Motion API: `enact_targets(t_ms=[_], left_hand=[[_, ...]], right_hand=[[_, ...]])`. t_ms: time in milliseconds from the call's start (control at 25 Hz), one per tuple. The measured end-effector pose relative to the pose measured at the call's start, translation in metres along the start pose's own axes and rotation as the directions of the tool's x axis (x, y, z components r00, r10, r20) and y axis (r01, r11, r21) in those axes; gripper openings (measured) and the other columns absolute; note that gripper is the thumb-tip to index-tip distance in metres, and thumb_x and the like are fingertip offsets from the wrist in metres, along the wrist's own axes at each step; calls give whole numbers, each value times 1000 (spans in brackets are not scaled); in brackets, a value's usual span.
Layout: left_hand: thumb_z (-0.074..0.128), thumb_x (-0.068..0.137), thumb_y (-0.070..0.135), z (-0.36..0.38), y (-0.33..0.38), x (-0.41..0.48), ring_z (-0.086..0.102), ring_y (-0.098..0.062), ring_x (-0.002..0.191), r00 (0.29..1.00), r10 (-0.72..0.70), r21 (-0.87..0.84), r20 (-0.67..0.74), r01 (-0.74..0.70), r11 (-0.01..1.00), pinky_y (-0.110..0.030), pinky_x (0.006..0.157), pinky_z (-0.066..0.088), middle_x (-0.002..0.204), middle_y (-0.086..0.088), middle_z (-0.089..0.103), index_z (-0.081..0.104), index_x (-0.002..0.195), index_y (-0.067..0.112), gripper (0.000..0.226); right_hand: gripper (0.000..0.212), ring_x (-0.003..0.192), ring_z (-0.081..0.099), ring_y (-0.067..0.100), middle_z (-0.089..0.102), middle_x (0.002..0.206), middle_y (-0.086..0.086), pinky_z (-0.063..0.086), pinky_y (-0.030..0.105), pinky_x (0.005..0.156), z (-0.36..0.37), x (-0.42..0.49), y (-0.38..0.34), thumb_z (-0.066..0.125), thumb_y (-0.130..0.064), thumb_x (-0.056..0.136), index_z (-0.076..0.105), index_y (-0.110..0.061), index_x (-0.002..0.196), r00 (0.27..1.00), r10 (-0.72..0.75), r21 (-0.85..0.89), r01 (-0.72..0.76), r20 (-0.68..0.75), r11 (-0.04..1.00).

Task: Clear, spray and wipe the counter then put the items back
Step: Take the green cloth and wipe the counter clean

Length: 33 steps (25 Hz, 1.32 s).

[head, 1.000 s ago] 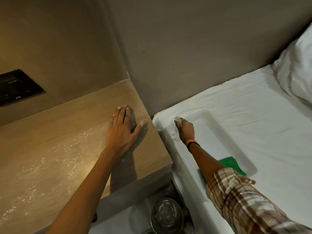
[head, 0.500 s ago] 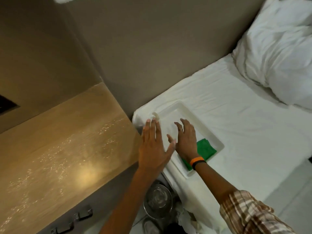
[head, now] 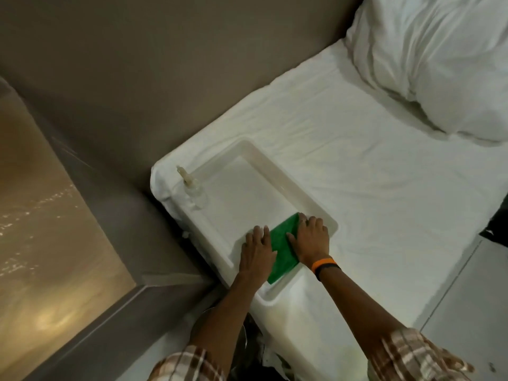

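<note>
A green cloth [head: 283, 246] lies in the near end of a white tray [head: 275, 163] that rests on the bed. My left hand [head: 257, 250] lies flat at the cloth's left edge, fingers spread and touching it. My right hand [head: 310, 240], with an orange and black wristband, covers the cloth's right side, its fingers curled over the far edge. A small clear spray bottle [head: 192, 188] stands in the tray's far left corner. The wooden counter [head: 41, 243] at the left is bare and speckled with spray droplets.
The white bed [head: 371, 174] fills the right side, with a pillow [head: 439, 64] at the top right. A grey wall runs behind the counter and the bed. A narrow gap separates counter and bed, with a round metal object [head: 243, 339] low in it.
My left hand left the counter and crossed to the tray. My right hand let go of the spray bottle and came back onto the green cloth. The view swung right toward the bed.
</note>
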State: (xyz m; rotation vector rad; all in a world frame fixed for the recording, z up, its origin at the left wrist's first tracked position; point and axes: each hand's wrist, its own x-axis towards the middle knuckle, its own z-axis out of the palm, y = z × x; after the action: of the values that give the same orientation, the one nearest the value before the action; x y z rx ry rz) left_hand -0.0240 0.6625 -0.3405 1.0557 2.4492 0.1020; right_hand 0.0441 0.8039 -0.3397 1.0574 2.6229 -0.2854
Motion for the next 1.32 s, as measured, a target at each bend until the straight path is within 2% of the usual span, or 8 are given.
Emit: enact_targets(t_ms=[200, 320, 480, 680, 800, 1000, 1200, 1320], left_hand=[[47, 104, 26, 13, -2, 9, 51, -31, 114, 999, -51, -220, -11, 47, 974, -37, 90, 45, 127, -17, 52, 41, 140, 8, 41], [51, 103, 24, -20, -4, -3, 53, -30, 110, 996, -79, -284, -32, 67, 956, -36, 87, 45, 116, -15, 59, 54, 124, 7, 27], [56, 101, 25, -110, -2, -54, 56, -21, 99, 973, -49, -198, -226, 4, 980, -28, 82, 43, 116, -10, 57, 50, 127, 12, 30], [50, 103, 24, -232, -15, -134, 64, -24, 88, 911, -9, -245, -413, -101, 964, -29, 69, 45, 113, -5, 54, 48, 120, 15, 19], [49, 103, 18, -283, -54, -185, 63, -19, 84, 866, -135, -373, -482, -64, 926, -22, 65, 40, 98, -1, 63, 52, 117, 20, 15], [41, 106, 34, -293, -138, -258, 61, -28, 72, 716, -419, -547, -558, 62, 835, -32, 54, 33, 76, -4, 62, 55, 100, 19, 21], [57, 97, 33, -260, -205, -301, 62, -20, 74, 752, -344, -147, -562, 319, 936, -30, 51, 51, 109, -2, 57, 43, 138, 29, 43], [56, 93, 43, -255, -253, -311, 55, -19, 88, 726, -241, -15, -645, 303, 953, -29, 60, 50, 107, -4, 57, 57, 127, 22, 40]], right_hand=[[54, 120, 51, 37, 56, 130, 19, 44, 45, 99, 11, 10, -2, 47, -36, 104, 40, -1, 145, 1000, 22, 61, -22, -2, 998], [35, 117, 49, 35, 57, 119, 18, 49, 44, 88, -12, 0, -6, 43, -29, 106, 56, -4, 126, 998, 31, 307, -15, -48, 951], [25, 107, 52, 24, 55, 109, 6, 43, 34, 79, -90, -40, -39, 47, -28, 102, 62, -10, 109, 975, 133, 645, 12, -176, 764], [20, 60, 52, 11, 56, 63, -6, 37, 29, 58, -215, -96, -110, 39, -42, 81, 50, -28, 71, 934, 189, 846, 171, -302, 506], [21, 56, 48, 11, 52, 57, -5, 35, 29, 55, -264, -120, -170, 38, -44, 74, 49, -27, 66, 918, 57, 811, 317, -393, 492], [49, 66, 60, 24, 65, 63, 0, 43, 32, 61, -279, -148, -273, 40, -66, 84, 50, -22, 65, 870, -287, 458, 461, -401, 760], [52, 120, 55, 33, 62, 124, 13, 43, 48, 100, -250, -177, -348, 51, -60, 93, 59, -18, 123, 814, -519, -81, 517, -261, 852], [73, 146, 29, 39, 36, 155, 22, 17, 60, 120, -206, -214, -359, 53, -54, 92, 44, -7, 147, 878, -322, 30, 355, -354, 934]])
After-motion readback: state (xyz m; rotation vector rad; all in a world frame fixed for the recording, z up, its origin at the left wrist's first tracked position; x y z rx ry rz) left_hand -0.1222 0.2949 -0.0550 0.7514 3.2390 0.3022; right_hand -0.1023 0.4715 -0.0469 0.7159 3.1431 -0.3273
